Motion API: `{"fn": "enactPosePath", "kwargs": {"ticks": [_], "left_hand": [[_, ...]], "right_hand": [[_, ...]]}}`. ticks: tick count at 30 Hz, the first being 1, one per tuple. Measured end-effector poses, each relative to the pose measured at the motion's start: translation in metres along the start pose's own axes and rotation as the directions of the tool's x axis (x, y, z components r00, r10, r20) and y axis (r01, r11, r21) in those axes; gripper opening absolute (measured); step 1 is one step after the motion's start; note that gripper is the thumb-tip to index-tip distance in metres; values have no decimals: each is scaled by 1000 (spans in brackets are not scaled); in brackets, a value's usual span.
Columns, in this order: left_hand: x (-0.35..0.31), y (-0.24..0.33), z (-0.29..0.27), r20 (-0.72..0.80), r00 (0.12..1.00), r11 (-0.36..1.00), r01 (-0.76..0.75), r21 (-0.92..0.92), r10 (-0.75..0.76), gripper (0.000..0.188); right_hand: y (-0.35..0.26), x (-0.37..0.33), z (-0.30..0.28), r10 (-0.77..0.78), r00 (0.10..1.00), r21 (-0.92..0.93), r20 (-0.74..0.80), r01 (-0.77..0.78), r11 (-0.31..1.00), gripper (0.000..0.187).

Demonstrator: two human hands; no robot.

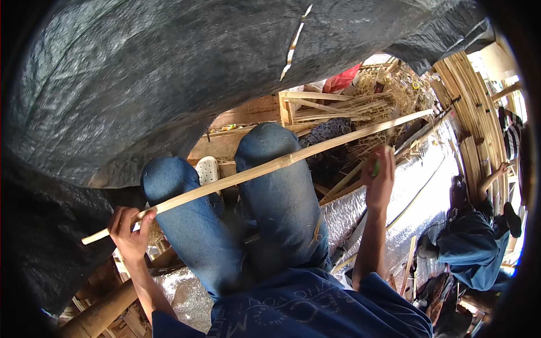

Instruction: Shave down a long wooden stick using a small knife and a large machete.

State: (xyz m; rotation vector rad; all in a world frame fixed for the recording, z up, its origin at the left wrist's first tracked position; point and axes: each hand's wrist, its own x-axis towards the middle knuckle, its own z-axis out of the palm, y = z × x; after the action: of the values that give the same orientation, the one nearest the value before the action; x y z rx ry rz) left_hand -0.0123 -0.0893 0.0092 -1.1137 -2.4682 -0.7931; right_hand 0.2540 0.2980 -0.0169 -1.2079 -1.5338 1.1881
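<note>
A long pale bamboo strip (242,177) slants across my knees, rising from the lower left to the upper right. My left hand (132,232) is closed on it near its left end, thumb on one side and fingers on the other. My right hand (381,172) is held up on the right, below the strip's far part and apart from it. Its fingers are curled round a small green object (376,167), most of which is hidden, so its kind cannot be made out.
A dark tarp (141,96) hangs close in front and at the left. Bamboo strips and shavings (369,101) lie piled ahead. Silvery foil sheeting (420,186) covers the ground at the right. Another person's legs (473,248) are farther right, beside upright bamboo slats (470,90).
</note>
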Motion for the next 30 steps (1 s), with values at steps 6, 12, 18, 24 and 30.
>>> {"fn": "enactPosePath", "kwargs": {"ticks": [6, 12, 18, 24, 30], "left_hand": [[14, 39, 12, 57, 998, 1000, -4, -8, 5, 23], [48, 101, 21, 55, 978, 978, -204, 40, 202, 23], [73, 144, 64, 365, 921, 991, -115, -74, 134, 28], [55, 149, 71, 667, 743, 981, 90, -173, 49, 35], [38, 162, 76, 632, 773, 949, 234, -211, -50, 33]], "right_hand": [[-24, -43, 37, 38, 897, -48, 440, -18, 999, 39], [-31, -54, 55, 28, 838, -169, 545, 77, 983, 43], [-42, -67, 63, -80, 799, -305, 596, 317, 898, 21], [-22, -61, 70, -154, 841, -422, 519, 409, 809, 13], [-11, -30, 75, -244, 825, -483, 509, 509, 713, 14]]}}
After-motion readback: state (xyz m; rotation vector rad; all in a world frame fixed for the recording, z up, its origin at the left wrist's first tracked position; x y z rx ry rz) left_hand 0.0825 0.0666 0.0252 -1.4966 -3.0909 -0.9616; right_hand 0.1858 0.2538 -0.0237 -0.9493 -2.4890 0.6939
